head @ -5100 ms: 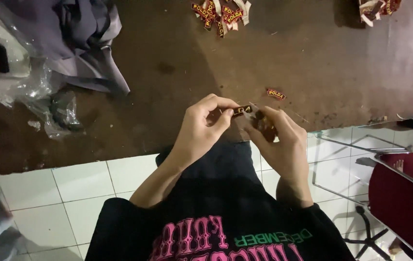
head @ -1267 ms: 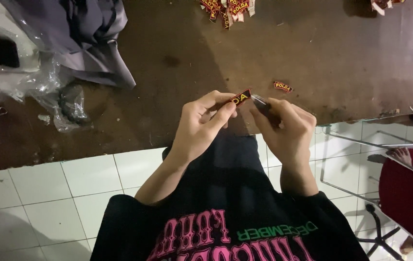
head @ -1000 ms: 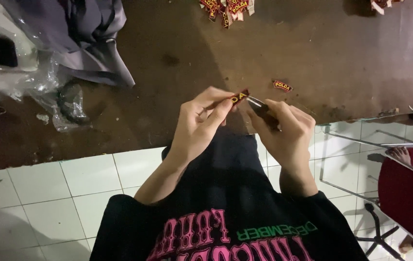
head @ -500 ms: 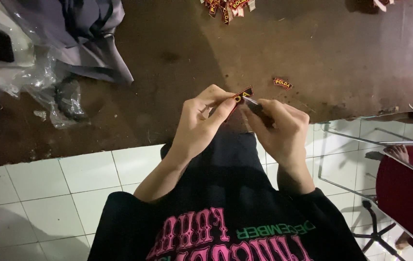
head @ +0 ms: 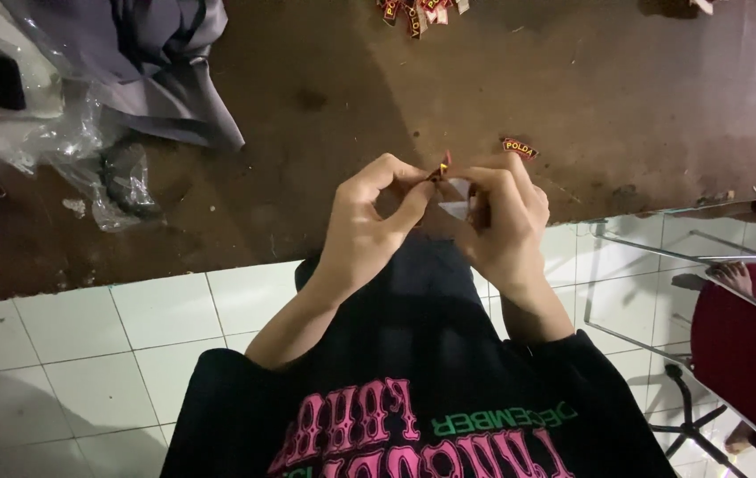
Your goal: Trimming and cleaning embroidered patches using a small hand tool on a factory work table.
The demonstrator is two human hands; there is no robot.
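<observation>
My left hand (head: 369, 221) pinches a small red and black embroidered patch (head: 442, 166) between thumb and fingertips, held edge-on above my lap. My right hand (head: 506, 221) is closed around a small pair of metal scissors (head: 458, 199), its blades pointing at the patch. Both hands meet over the edge of the brown mat (head: 325, 133). Another patch of the same kind (head: 520, 148) lies on the mat just beyond my right hand.
A pile of more patches (head: 418, 11) lies at the far edge of the mat. Grey cloth (head: 157, 62) and crumpled clear plastic bags (head: 68, 150) sit at the left. A red chair with a metal frame (head: 741, 345) stands on the white tiles at right.
The patch has been turned from flat to edge-on between my fingers. My hands have drawn slightly closer together and the scissors are tucked nearer the patch.
</observation>
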